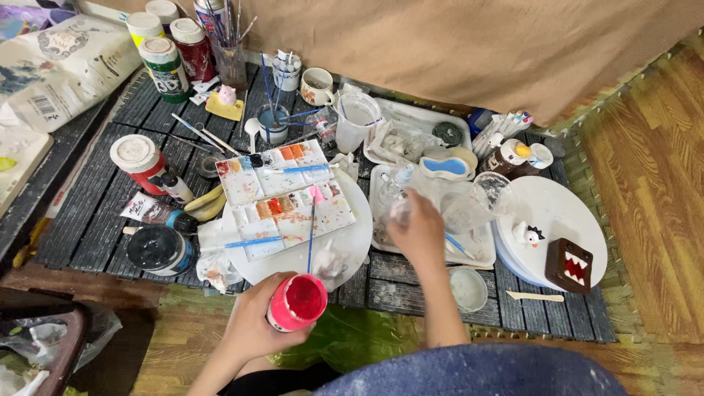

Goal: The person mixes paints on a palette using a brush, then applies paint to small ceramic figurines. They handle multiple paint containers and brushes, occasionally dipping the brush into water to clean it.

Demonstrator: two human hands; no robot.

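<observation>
So my left hand (258, 317) is wrapped around an open jar of red paint (297, 302), holding it low in the frame, just off the near edge of the dark slatted table (88, 213), mouth tipped up toward me. My right hand (419, 231) is up at center frame, fingers closed around a small clear thing I can't make out, over the white rectangular tray (433, 253).

Honestly there's barely any free room here. The paint palette (282, 198) sits on a round white board (352, 235) that overhangs the table's near edge, with blue-handled brushes lying across it. Left of it, paint bottles and a black-lidded jar (158, 249) crowd right up to the edge. On the right, a white plate (557, 220) with a brown toothy block figure (568, 265) hangs near the lower right corner. The only bare slats are a strip around the little bowl (468, 287) at bottom center.
</observation>
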